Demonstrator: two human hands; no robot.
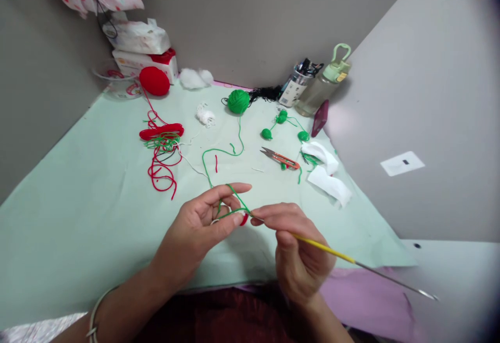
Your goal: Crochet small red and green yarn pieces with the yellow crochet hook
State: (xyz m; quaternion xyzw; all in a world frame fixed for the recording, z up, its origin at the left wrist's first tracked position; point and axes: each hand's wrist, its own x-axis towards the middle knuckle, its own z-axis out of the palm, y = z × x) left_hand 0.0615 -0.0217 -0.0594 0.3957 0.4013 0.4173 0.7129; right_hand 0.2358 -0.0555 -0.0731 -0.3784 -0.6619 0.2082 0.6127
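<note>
My left hand (203,225) pinches a small red crocheted piece (244,220) between thumb and fingers, with green yarn (223,151) looped over its index finger. That strand runs back across the table to a green yarn ball (238,101). My right hand (299,249) grips a yellow-handled crochet hook (336,253), whose tip meets the red piece; its metal shaft sticks out to the lower right.
On the pale green cloth (78,202) lie a red yarn ball (154,81), tangled red and green threads (162,147), orange snips (282,159), small green balls (266,134), white fabric scraps (326,173), stuffing (193,77), a bottle (324,83) and a pen cup (295,86).
</note>
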